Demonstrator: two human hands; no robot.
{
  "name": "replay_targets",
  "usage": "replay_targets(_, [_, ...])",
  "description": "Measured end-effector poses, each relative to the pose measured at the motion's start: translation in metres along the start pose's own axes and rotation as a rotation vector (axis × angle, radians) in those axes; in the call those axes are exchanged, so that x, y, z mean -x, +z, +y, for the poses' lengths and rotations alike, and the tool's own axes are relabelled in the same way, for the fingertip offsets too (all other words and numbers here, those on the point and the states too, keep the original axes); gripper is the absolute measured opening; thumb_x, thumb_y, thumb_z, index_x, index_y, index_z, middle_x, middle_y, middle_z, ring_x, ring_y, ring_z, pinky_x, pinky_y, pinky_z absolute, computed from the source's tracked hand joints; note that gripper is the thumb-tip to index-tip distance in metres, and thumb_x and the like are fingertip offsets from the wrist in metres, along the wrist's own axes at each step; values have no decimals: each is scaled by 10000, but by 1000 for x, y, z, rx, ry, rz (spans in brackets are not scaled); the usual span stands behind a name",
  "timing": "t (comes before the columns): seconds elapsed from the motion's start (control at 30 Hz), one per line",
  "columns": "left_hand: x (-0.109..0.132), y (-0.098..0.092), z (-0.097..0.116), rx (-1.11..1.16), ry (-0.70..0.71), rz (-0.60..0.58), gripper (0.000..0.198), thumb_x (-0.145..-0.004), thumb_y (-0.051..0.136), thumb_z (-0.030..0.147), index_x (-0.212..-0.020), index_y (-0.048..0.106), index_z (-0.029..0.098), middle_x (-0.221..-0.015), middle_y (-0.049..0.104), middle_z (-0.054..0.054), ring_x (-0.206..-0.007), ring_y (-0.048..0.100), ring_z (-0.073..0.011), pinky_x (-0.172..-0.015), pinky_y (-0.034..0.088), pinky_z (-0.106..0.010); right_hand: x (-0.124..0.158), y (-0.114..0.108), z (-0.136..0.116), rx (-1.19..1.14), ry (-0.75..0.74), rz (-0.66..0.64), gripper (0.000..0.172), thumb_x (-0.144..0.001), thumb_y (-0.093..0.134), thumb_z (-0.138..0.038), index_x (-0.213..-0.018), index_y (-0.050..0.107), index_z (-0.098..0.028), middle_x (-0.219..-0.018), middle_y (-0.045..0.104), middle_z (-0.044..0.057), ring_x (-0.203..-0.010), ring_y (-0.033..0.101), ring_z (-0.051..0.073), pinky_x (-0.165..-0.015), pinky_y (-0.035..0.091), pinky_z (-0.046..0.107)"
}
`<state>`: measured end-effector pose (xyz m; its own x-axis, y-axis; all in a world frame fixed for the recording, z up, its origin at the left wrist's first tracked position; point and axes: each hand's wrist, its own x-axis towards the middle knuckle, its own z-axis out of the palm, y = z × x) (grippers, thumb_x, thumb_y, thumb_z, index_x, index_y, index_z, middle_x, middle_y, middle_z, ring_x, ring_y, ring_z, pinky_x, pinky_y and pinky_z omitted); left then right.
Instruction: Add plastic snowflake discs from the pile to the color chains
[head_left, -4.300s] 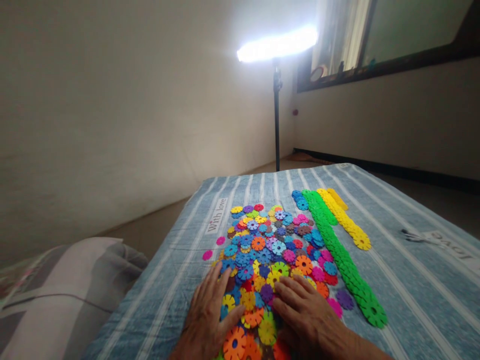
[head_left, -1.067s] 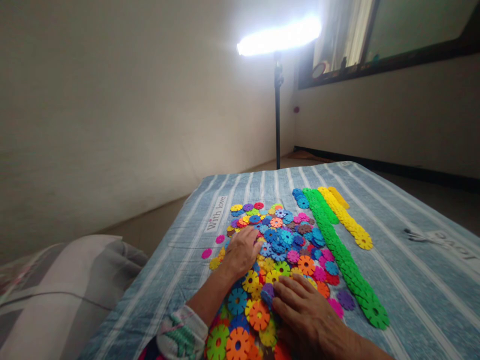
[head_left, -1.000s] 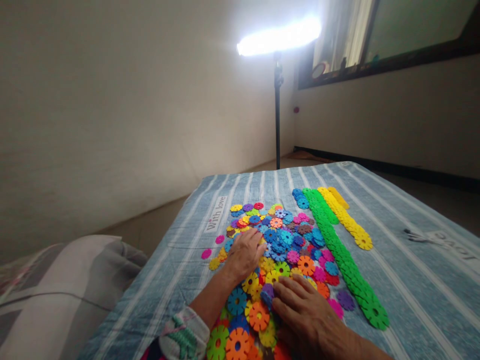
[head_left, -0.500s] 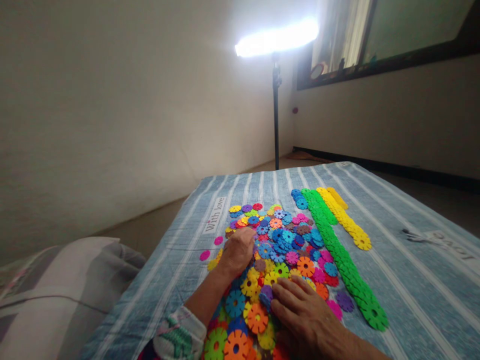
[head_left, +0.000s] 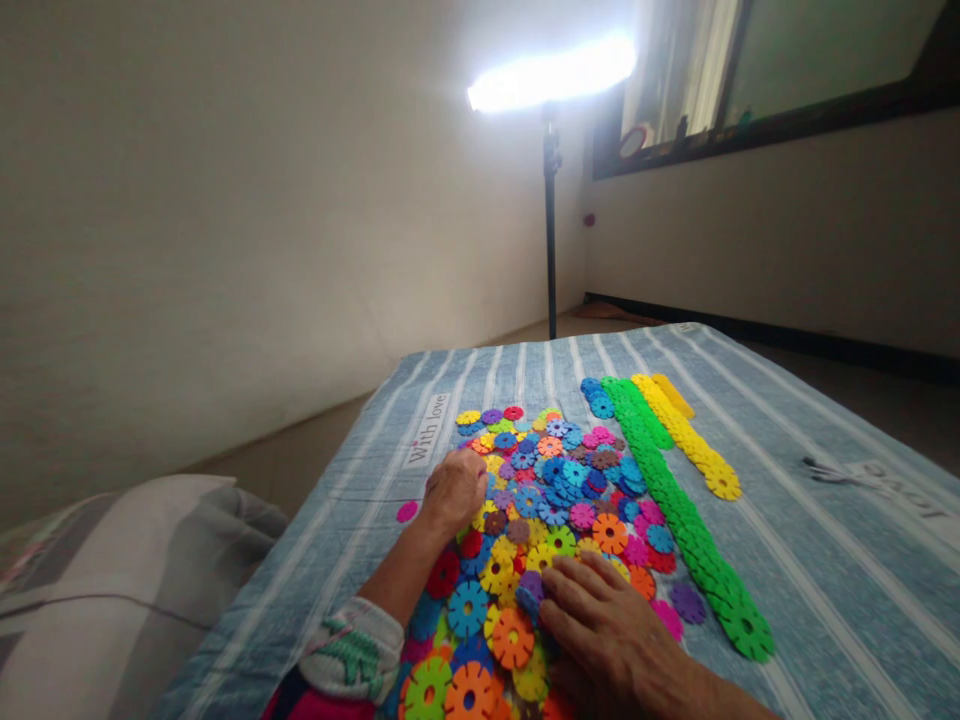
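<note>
I'm Touching a Bright Pile of Discs (head_left: 537,530)

My left hand (head_left: 455,490) is lying on the pile's left side, fingers curled in, and I'm not able to see if it's holding one. My right hand (head_left: 602,608) is resting on the near right part, fingers a bit bent; I'm not seeing what's under it either. The pile is sitting on the striped cloth (head_left: 810,570), closer to its left edge. A green row (head_left: 679,515) and a yellow row (head_left: 686,434) are lying nearer the right edge.

Mixed discs (head_left: 575,472), overlapping rows (head_left: 681,520) on striped cloth (head_left: 795,520)
</note>
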<state>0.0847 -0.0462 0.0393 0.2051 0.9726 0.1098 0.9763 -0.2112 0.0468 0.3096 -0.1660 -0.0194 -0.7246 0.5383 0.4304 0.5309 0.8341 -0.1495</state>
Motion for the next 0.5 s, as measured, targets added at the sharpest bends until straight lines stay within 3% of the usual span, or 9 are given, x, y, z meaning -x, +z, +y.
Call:
replay_targets(0.33, [-7, 5, -2, -23, -14, 50, 196, -849, 527, 226, -909, 709, 190, -1009, 700, -90, -1023, 613, -221, -946, 466, -332, -1, -6, -3, 6, 38, -55, 334, -933, 507, -438, -1169, 593, -218, -1247, 648, 73, -1116, 573, 239, -992, 402, 394])
replay_targets(0.5, [-18, 2, 6, -39, 14, -5, 228, -818, 557, 230, -971, 725, 215, -1042, 682, -85, -1058, 597, -238, -960, 462, -347, -2, -8, -4, 15, 31, -49, 334, -942, 489, -438, -1165, 595, -213, -1227, 661, 74, -1107, 582, 242, -979, 416, 399])
